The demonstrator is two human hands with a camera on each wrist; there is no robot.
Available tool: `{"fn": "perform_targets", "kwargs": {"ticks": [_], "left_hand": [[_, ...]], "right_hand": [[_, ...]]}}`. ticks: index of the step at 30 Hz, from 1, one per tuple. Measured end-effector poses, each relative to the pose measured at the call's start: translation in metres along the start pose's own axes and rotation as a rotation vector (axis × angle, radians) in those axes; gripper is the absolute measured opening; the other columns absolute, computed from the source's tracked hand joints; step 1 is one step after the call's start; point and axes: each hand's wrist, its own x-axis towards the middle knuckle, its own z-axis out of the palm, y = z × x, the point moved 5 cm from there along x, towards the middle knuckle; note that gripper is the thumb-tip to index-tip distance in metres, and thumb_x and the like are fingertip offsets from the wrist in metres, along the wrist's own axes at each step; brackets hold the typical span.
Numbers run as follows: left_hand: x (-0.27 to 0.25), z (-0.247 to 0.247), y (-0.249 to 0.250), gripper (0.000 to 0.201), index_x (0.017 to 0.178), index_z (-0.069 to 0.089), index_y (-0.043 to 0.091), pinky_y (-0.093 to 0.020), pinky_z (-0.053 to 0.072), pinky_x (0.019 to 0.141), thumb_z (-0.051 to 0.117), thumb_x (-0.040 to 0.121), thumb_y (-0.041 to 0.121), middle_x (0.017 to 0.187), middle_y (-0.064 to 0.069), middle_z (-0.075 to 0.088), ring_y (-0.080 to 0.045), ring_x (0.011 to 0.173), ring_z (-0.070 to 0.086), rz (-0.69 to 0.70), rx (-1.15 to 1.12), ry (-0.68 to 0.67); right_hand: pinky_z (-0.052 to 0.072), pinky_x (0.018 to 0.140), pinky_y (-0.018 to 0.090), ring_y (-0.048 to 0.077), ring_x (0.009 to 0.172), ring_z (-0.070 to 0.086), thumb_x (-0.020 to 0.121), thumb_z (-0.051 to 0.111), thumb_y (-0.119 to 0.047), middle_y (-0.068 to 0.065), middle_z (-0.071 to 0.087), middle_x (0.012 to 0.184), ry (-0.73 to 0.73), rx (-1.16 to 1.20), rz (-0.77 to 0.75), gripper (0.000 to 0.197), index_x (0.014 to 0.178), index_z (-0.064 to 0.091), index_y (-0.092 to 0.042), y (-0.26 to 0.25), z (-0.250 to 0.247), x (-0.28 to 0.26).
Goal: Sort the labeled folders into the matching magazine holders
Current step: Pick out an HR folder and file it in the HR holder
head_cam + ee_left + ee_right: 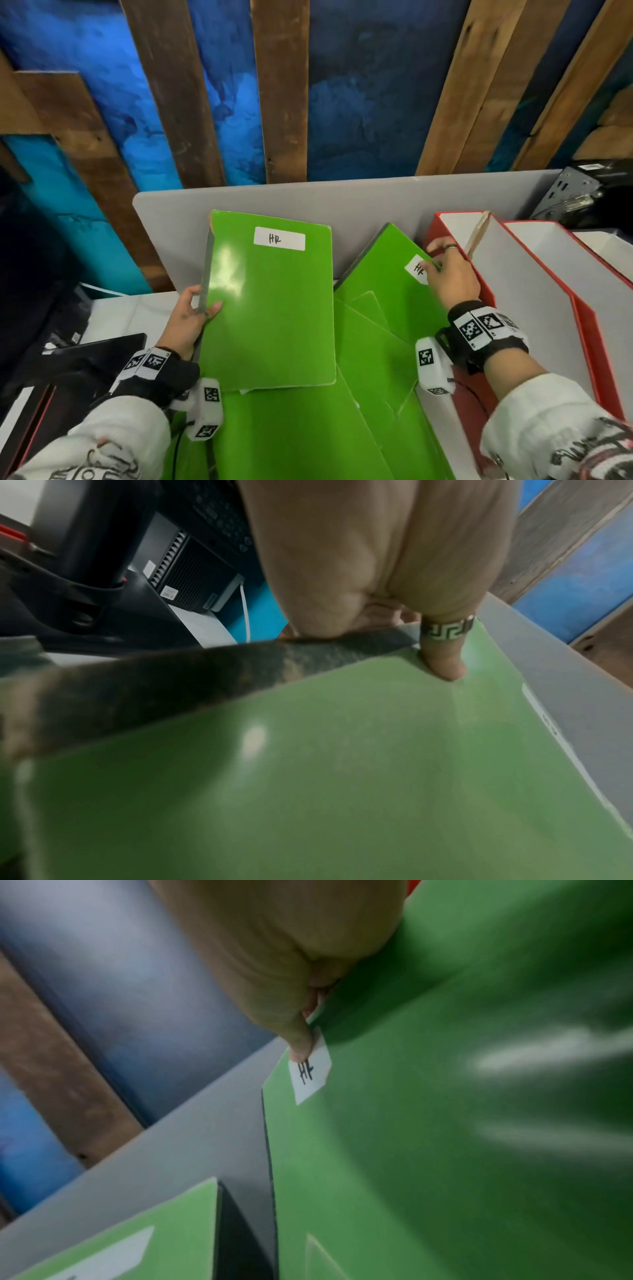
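My left hand [197, 308] grips the left edge of a green folder [270, 308] with a white label reading "HR" [279, 238], holding it upright; the thumb [441, 658] presses its front. My right hand [445, 270] pinches the top corner of a second green folder [383, 274], tilted right, with its thumb on the white label [310, 1072]. Several more green folders [363, 394] lie flat beneath both. Red magazine holders [479, 274] with white insides stand at the right, the nearest just behind my right hand.
A grey divider panel [342, 198] runs behind the folders, before a blue wall with wooden planks. A black device [568, 195] sits at the back right. Dark equipment [85, 356] and a red-edged holder [30, 435] lie on the left.
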Motion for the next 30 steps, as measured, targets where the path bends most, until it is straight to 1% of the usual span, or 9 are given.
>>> {"fn": "perform_targets", "kwargs": {"ticks": [3,5,8,12,16,18,22,26,30], "left_hand": [[-0.003,0.001,0.003,0.024,0.096,0.050,0.019,-0.029,0.055,0.044,0.055,0.088,-0.003,0.057,-0.003,0.070,-0.015,0.044,0.064,0.004,-0.006,0.016],[-0.002,0.004,0.003,0.027,0.092,0.050,0.023,-0.028,0.055,0.043,0.055,0.088,-0.004,0.056,-0.003,0.070,-0.015,0.043,0.064,-0.003,0.002,0.010],[-0.005,0.008,0.007,0.025,0.096,0.050,0.018,-0.028,0.056,0.045,0.055,0.088,-0.005,0.060,-0.003,0.071,-0.015,0.046,0.065,0.003,-0.006,-0.003],[-0.007,0.014,0.014,0.024,0.095,0.052,0.018,-0.026,0.056,0.047,0.054,0.088,-0.005,0.072,-0.007,0.069,-0.013,0.050,0.067,0.006,-0.005,-0.001],[-0.007,0.013,0.012,0.033,0.118,0.052,0.013,-0.032,0.059,0.059,0.055,0.088,-0.002,0.094,-0.019,0.066,-0.026,0.071,0.067,-0.021,-0.021,-0.038],[-0.007,0.011,0.011,0.037,0.121,0.052,0.014,-0.034,0.059,0.063,0.055,0.088,-0.002,0.097,-0.018,0.067,-0.029,0.080,0.064,-0.031,-0.031,-0.038],[-0.008,0.012,0.014,0.037,0.121,0.051,0.013,-0.039,0.058,0.068,0.056,0.088,-0.002,0.097,-0.017,0.066,-0.030,0.082,0.063,-0.021,-0.009,-0.041],[-0.008,0.012,0.020,0.026,0.109,0.058,0.018,-0.058,0.046,0.093,0.058,0.088,0.002,0.113,-0.025,0.062,-0.039,0.101,0.060,0.018,0.048,-0.051],[-0.016,0.020,0.027,0.015,0.095,0.057,0.019,-0.054,0.047,0.087,0.055,0.091,0.005,0.103,-0.027,0.061,-0.032,0.088,0.060,0.043,0.060,-0.082]], "right_hand": [[0.046,0.076,0.041,0.039,0.097,0.062,0.090,0.057,-0.021,0.014,0.068,0.101,0.129,-0.068,-0.088,0.019,0.107,0.053,-0.014,-0.030,-0.032,-0.001],[0.046,0.071,0.041,0.041,0.092,0.062,0.092,0.054,-0.022,0.018,0.068,0.096,0.200,-0.109,-0.177,0.021,0.112,0.051,-0.015,-0.050,-0.046,-0.002],[0.044,0.066,0.041,0.041,0.085,0.062,0.093,0.052,-0.022,0.020,0.069,0.085,0.271,-0.128,-0.313,0.023,0.114,0.049,-0.016,-0.077,-0.065,-0.010],[0.039,0.062,0.040,0.042,0.079,0.063,0.093,0.051,-0.025,0.018,0.068,0.082,0.344,-0.125,-0.374,0.022,0.114,0.047,-0.018,-0.101,-0.089,-0.014],[0.035,0.060,0.037,0.040,0.075,0.063,0.094,0.049,-0.026,0.015,0.067,0.079,0.393,-0.146,-0.408,0.020,0.112,0.046,-0.021,-0.114,-0.105,-0.018],[0.033,0.059,0.036,0.040,0.073,0.062,0.093,0.050,-0.026,0.014,0.067,0.079,0.417,-0.159,-0.458,0.020,0.112,0.047,-0.019,-0.119,-0.112,-0.018],[0.035,0.061,0.034,0.039,0.070,0.061,0.091,0.055,-0.037,0.012,0.070,0.081,0.472,-0.173,-0.523,0.027,0.109,0.048,-0.019,-0.124,-0.131,-0.017],[0.043,0.064,0.036,0.036,0.072,0.063,0.085,0.060,-0.046,0.002,0.071,0.085,0.411,-0.124,-0.548,0.035,0.107,0.048,-0.022,-0.118,-0.140,-0.013],[0.046,0.065,0.037,0.029,0.078,0.063,0.083,0.063,-0.047,-0.004,0.067,0.083,0.239,-0.031,-0.555,0.037,0.107,0.043,-0.027,-0.116,-0.129,-0.008]]}}
